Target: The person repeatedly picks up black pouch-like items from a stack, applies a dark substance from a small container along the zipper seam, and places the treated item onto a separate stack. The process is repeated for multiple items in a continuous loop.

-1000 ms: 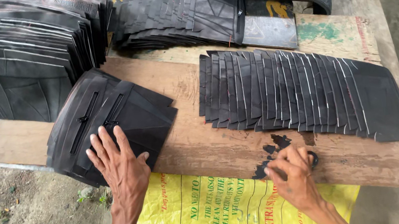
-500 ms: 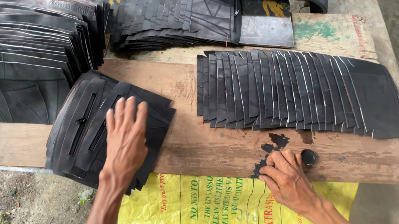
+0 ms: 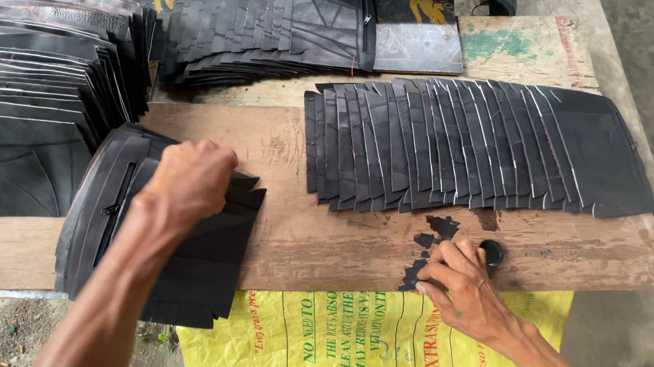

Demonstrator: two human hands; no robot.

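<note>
The left hand [image 3: 192, 180] is closing its fingers on the stack of black rubber pieces [image 3: 161, 231] at nine o'clock; the right hand [image 3: 464, 287] is pinching a small black round cap [image 3: 492, 252] (partly hidden); the fanned row of cut black rubber sheets [image 3: 473, 149] at two o'clock is lying already arranged, while other piles remain.

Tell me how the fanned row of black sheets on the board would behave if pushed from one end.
The fanned row would probably slide together, since its sheets overlap loosely like shingles. Each looks thin and rubbery, so likely floppy when lifted. Lying flat on the wooden board, they seem unlikely to roll or tip.
</note>
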